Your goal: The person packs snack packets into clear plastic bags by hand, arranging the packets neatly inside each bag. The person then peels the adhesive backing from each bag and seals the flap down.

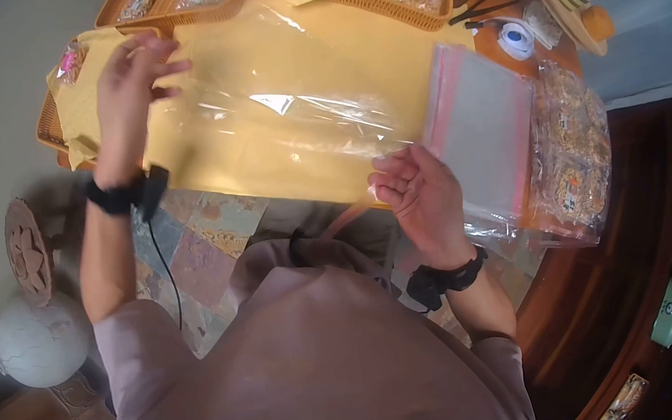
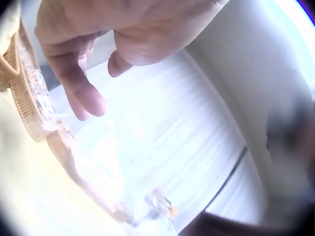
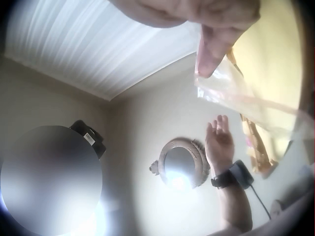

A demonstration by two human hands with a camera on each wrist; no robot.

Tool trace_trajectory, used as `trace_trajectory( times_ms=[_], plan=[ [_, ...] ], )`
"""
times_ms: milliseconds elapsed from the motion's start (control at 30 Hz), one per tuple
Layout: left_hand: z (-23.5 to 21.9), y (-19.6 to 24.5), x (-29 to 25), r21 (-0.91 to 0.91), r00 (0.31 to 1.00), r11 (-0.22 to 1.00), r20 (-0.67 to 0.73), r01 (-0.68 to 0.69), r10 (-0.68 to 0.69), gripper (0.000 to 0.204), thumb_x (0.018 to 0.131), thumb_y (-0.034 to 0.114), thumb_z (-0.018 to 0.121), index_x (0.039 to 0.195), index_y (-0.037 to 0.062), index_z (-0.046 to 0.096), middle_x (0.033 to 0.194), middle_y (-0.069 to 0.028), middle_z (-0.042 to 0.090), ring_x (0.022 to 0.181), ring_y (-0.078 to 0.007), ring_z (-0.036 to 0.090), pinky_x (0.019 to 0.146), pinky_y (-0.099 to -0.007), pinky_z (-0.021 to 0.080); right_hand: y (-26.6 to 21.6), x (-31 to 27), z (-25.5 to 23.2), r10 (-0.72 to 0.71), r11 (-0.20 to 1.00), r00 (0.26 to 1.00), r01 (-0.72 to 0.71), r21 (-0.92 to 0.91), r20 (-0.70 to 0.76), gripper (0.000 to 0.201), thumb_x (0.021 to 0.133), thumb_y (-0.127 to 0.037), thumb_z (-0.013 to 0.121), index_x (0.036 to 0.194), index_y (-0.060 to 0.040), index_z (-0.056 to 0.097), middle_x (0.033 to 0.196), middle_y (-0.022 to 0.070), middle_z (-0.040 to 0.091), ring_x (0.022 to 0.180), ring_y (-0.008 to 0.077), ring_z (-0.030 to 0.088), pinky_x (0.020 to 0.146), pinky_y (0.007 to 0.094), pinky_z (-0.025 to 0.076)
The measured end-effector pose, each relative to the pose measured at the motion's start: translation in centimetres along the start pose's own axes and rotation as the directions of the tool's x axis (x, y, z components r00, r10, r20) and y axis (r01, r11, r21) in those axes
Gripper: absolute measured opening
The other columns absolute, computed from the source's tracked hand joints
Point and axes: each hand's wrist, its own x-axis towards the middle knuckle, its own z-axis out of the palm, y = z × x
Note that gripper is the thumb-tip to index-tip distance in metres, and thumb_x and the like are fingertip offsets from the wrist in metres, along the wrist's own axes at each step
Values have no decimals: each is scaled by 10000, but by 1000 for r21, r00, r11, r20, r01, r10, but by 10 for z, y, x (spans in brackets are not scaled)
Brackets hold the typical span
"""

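A clear plastic bag [image 1: 279,103] is spread over the yellow tabletop [image 1: 242,58], its glossy film catching the light. My right hand [image 1: 423,205] pinches the bag's near right corner between thumb and curled fingers. In the right wrist view, the thumb presses the edge of the bag [image 3: 216,93], which has a pinkish strip along it. My left hand [image 1: 127,98] is raised over the left part of the table with fingers loosely bent and nothing in them. In the left wrist view those fingers [image 2: 91,101] hang apart, near a wicker basket.
To the right lies a stack of clear bags with pink edges [image 1: 482,134], beside packed snack bags [image 1: 570,164]. Wicker trays [image 1: 446,15] of snack packets line the back. A tape roll [image 1: 516,41] and a bread display [image 1: 571,1] stand at the right rear.
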Motion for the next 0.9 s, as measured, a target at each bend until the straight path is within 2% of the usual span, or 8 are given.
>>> trace_trajectory(
  times_ms=[100, 200, 267, 633, 733, 800, 833, 900],
  plan=[
    [28, -30, -75, 50, 940, 990, 324, -131, 108, 317, 987, 163, 658, 1268, 22, 622, 1170, -78, 718, 1030, -196, 717, 823, -299, 564, 21, -8, 0, 38, 998, 998, -41, -51, -50, 325, 1116, -275, 447, 1164, 4, 606, 1113, 263, 728, 973, 371, 752, 862, 435, 635],
    [60, -22, -134, 416, 809, 797, 570, -438, 147, 645, 883, 314, 781, 1399, 6, 546, 1466, -277, 497, 1370, -436, 486, 1131, -487, 416, 30, -14, 3, 56, 995, 998, -59, -75, -43, 332, 1120, -273, 439, 1183, 11, 598, 1160, 272, 713, 1056, 386, 729, 933, 455, 611],
    [76, -43, -146, 570, 816, 636, 551, -520, 173, 739, 865, 375, 789, 1424, -20, 509, 1533, -289, 423, 1453, -466, 367, 1200, -524, 325, 34, -16, 0, 56, 993, 998, -59, -102, -34, 339, 1122, -275, 435, 1192, 16, 594, 1188, 277, 701, 1100, 393, 712, 972, 464, 592],
    [51, -74, -82, 394, 646, 650, 738, -649, 197, 751, 804, 431, 826, 1350, -28, 593, 1562, -238, 433, 1499, -401, 343, 1258, -527, 253, 36, -43, -21, 246, 924, 969, -239, -298, -12, 391, 1131, -288, 406, 1265, 47, 556, 1257, 281, 671, 1169, 384, 686, 1003, 463, 574],
    [63, -81, -80, 377, 593, 541, 746, -752, 305, 727, 827, 438, 798, 1351, -21, 590, 1554, -244, 440, 1492, -399, 356, 1257, -529, 257, 23, -44, -12, 414, 817, 910, -364, -447, 16, 366, 1120, -265, 445, 1229, 47, 602, 1211, 256, 700, 1112, 351, 715, 949, 414, 596],
    [67, -83, -78, 365, 578, 532, 753, -764, 315, 704, 835, 425, 782, 1348, -18, 590, 1550, -240, 446, 1491, -398, 356, 1259, -530, 257, 6, -46, 9, 599, 467, 800, -371, -802, -22, 283, 1082, -197, 539, 1166, 45, 659, 1133, 188, 744, 1029, 309, 741, 880, 356, 599],
    [69, -83, -79, 351, 565, 528, 760, -773, 322, 681, 844, 412, 765, 1345, -15, 590, 1545, -236, 452, 1491, -396, 356, 1260, -531, 256, 2, -49, 16, 598, 467, 801, -372, -802, -24, 283, 1082, -197, 539, 1166, 45, 659, 1133, 188, 744, 1029, 309, 741, 880, 356, 599],
    [66, -78, -78, 334, 538, 508, 775, -794, 332, 635, 847, 379, 752, 1330, -5, 603, 1537, -222, 465, 1485, -388, 368, 1261, -532, 258, -4, -52, 26, 199, 300, 972, 63, -952, 127, 198, 1019, -133, 643, 1109, 33, 701, 1028, 135, 769, 924, 310, 756, 816, 342, 593]
  ],
)
